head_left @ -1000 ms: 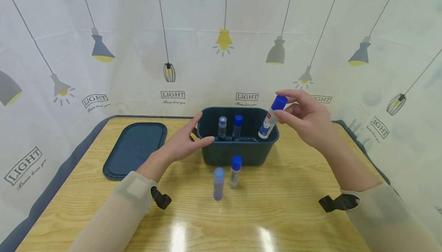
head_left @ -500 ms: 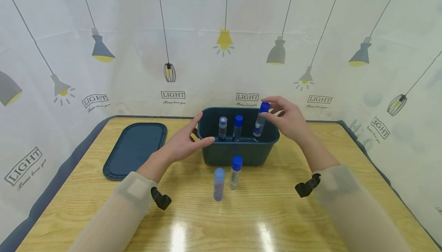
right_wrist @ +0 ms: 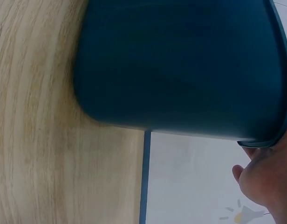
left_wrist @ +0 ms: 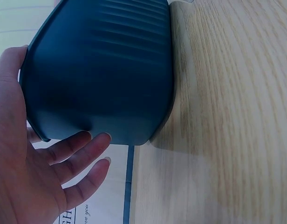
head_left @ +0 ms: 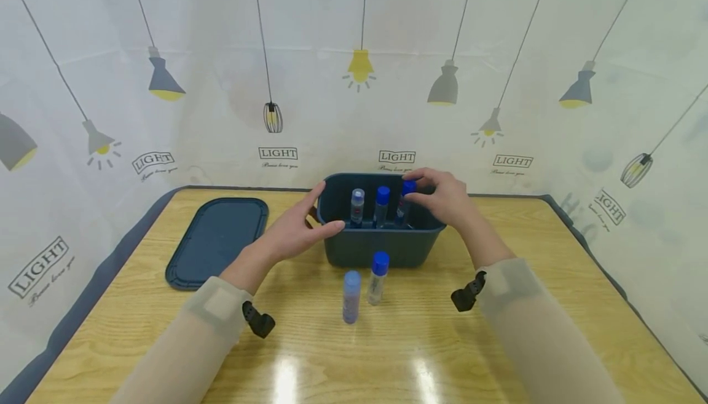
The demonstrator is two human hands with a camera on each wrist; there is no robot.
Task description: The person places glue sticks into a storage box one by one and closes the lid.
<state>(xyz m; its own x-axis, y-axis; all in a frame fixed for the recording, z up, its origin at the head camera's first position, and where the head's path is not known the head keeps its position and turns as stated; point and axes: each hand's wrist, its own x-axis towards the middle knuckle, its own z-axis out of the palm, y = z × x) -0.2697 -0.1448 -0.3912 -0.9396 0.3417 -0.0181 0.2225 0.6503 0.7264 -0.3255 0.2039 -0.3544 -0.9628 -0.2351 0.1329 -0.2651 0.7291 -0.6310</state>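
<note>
My left hand (head_left: 290,229) holds the left end of a dark blue plastic bin (head_left: 381,249), thumb at the front rim and index finger toward the back. In the left wrist view, bent fingers (left_wrist: 90,147) lie against the bin's outer wall. Inside the bin, my right hand (head_left: 447,198) pinches the blue cap of a glue stick (head_left: 402,210), upright near the right end. To its left stand a blue-capped glue stick (head_left: 381,208) and a clear-capped tube (head_left: 357,208). The bin wall hides most of the right hand (right_wrist: 267,179) in the right wrist view.
Before the bin stand another blue-capped glue stick (head_left: 377,281) and a light blue tube (head_left: 351,298), both upright on the wooden table (head_left: 265,348). A dark blue lid (head_left: 218,241) lies flat at the left. Behind hangs a lamp-printed curtain (head_left: 310,72).
My right hand has brought the tilted glue stick from over the bin's right end leftward and down into it, now upright beside the others. The left hand has stayed on the bin.
</note>
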